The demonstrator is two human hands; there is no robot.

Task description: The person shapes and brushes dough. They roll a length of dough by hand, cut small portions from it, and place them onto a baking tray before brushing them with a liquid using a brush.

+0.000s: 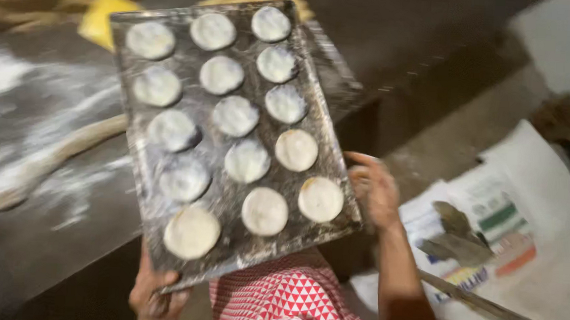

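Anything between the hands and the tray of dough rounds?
Nothing visible. The left hand grips the near corner of the baking tray, thumb over the rim. The right hand is at its right edge, though motion blur hides the exact contact. The dough rounds sit clear of both.

Dark grey metal baking tray [141, 39], dulled with a whitish flour film, bearing pale cream to off-white dough rounds [265, 211]. At 6 o'clock, a cloth [290, 299] patterned in red and white triangles. At 9 o'clock, a dark worktop [23, 230] streaked white with flour, crossed by a tan dough rope [54, 156]. At 11 o'clock, a yellow object [102, 17]. At 4 o'clock, a white sack [527, 188] printed with green, orange and yellow bands.
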